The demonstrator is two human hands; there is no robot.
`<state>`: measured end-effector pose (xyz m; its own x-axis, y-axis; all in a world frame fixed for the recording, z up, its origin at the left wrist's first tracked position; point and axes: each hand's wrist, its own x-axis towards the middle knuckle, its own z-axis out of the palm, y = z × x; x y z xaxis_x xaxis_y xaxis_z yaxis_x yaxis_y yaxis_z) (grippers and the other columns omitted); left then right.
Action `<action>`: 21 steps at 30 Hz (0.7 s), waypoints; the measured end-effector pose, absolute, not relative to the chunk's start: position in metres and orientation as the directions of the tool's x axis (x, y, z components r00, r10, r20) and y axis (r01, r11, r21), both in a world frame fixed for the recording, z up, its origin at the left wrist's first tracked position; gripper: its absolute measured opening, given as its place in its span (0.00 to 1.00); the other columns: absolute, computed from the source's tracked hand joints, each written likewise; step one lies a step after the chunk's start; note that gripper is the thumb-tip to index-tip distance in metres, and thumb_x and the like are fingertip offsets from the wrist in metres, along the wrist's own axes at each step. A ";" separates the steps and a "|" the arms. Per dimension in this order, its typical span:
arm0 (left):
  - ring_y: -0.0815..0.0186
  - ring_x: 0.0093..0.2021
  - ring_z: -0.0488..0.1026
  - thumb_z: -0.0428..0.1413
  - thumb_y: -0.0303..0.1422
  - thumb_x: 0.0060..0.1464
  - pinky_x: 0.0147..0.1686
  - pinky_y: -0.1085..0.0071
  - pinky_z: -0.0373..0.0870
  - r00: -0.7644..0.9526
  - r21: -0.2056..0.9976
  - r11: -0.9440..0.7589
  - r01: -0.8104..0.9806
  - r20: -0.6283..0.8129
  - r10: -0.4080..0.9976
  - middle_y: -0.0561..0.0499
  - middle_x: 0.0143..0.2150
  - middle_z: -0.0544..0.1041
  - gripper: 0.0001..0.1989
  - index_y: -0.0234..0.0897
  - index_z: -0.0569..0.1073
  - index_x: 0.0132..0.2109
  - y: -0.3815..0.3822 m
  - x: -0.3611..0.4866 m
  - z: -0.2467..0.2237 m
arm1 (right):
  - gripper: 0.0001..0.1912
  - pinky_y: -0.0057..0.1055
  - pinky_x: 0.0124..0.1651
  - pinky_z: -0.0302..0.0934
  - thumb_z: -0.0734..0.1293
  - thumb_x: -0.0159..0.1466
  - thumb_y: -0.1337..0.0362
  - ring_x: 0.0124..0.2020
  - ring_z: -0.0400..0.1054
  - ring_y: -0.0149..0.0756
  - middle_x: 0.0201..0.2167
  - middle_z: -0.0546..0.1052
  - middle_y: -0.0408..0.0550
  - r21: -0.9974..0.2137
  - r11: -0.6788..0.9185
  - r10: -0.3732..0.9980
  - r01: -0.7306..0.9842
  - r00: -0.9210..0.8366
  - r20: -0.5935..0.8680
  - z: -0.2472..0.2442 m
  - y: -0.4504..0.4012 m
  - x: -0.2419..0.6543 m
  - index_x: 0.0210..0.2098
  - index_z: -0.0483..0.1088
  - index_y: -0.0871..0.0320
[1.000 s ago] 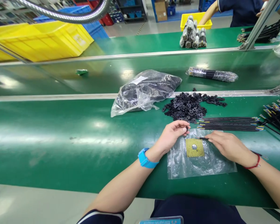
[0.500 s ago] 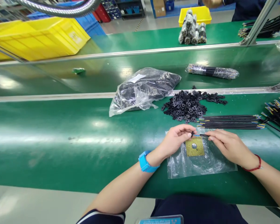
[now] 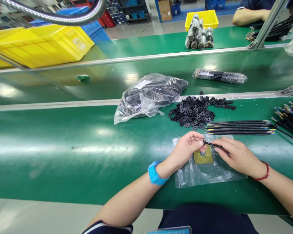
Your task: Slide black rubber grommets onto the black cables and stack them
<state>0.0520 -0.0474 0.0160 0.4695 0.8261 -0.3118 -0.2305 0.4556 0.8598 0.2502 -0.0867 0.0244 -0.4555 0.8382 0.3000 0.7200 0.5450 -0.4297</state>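
Observation:
My right hand [image 3: 238, 153] is closed around a thin black cable [image 3: 214, 145], which points left and slightly up out of its fingers. At the cable's left end, my left hand [image 3: 189, 146] pinches a small black plastic piece [image 3: 204, 141]. The cable's end meets that piece, and its coloured wires no longer show. Below both hands a yellow square plate [image 3: 203, 158] with a round hole lies on a clear plastic bag [image 3: 224, 170]. Just beyond the hands are a row of black cables [image 3: 239, 127] with coloured wire ends and a heap of small black plastic pieces [image 3: 194, 112].
A bulging clear bag of black parts [image 3: 153, 94] lies left of the heap. Wrapped cable bundles [image 3: 219, 76] rest farther back. More cables [image 3: 291, 117] are piled at the right. Yellow bins [image 3: 56, 42] stand at the back left. Across the bench is another person's arm [image 3: 251, 16].
The cable has moved left into the black piece, covering the coloured wires that showed between them. My right hand has come slightly closer to my left. The other person's arm has moved onto the far bench.

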 end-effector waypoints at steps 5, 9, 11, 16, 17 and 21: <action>0.73 0.23 0.70 0.64 0.36 0.42 0.29 0.73 0.68 0.428 0.857 0.483 -0.178 -0.375 0.822 0.54 0.23 0.74 0.16 0.32 0.69 0.34 -0.051 0.055 0.015 | 0.11 0.32 0.38 0.65 0.56 0.67 0.65 0.34 0.70 0.34 0.34 0.76 0.48 -0.373 0.507 0.858 0.777 -0.416 0.300 0.019 -0.086 0.252 0.40 0.69 0.58; 0.71 0.26 0.71 0.62 0.34 0.44 0.32 0.73 0.68 0.414 0.904 0.402 -0.148 -0.312 0.855 0.54 0.24 0.74 0.12 0.33 0.70 0.35 -0.055 0.055 0.012 | 0.12 0.30 0.34 0.62 0.55 0.68 0.63 0.31 0.70 0.33 0.32 0.76 0.46 -0.499 0.457 0.879 0.736 -0.460 0.126 0.025 -0.089 0.251 0.39 0.69 0.57; 0.70 0.28 0.72 0.61 0.31 0.46 0.33 0.72 0.68 0.446 0.937 0.339 -0.083 -0.270 0.854 0.52 0.27 0.74 0.10 0.32 0.71 0.36 -0.056 0.054 0.011 | 0.13 0.28 0.31 0.59 0.55 0.68 0.62 0.26 0.67 0.31 0.26 0.74 0.43 -0.617 0.366 0.884 0.696 -0.467 -0.001 0.031 -0.089 0.250 0.34 0.68 0.57; 0.68 0.33 0.71 0.56 0.25 0.50 0.36 0.71 0.68 0.513 0.993 0.060 0.103 -0.105 0.852 0.50 0.33 0.73 0.05 0.34 0.74 0.36 -0.060 0.052 0.015 | 0.17 0.25 0.27 0.55 0.56 0.66 0.59 0.22 0.62 0.27 0.19 0.68 0.39 -0.778 0.142 0.881 0.612 -0.437 -0.183 0.035 -0.087 0.250 0.23 0.64 0.57; 0.68 0.34 0.71 0.55 0.24 0.50 0.36 0.71 0.67 0.530 0.989 -0.021 0.144 -0.059 0.846 0.50 0.33 0.73 0.05 0.34 0.74 0.36 -0.061 0.052 0.016 | 0.17 0.25 0.28 0.55 0.57 0.66 0.60 0.22 0.61 0.27 0.19 0.68 0.39 -0.785 0.126 0.877 0.607 -0.438 -0.198 0.034 -0.086 0.249 0.23 0.63 0.57; 0.66 0.36 0.70 0.52 0.24 0.53 0.39 0.69 0.67 0.570 0.935 -0.261 0.239 0.082 0.817 0.50 0.33 0.73 0.07 0.36 0.74 0.37 -0.062 0.054 0.019 | 0.15 0.25 0.29 0.57 0.57 0.66 0.62 0.23 0.63 0.27 0.20 0.69 0.40 -0.786 0.147 0.890 0.600 -0.427 -0.160 0.030 -0.085 0.245 0.23 0.64 0.57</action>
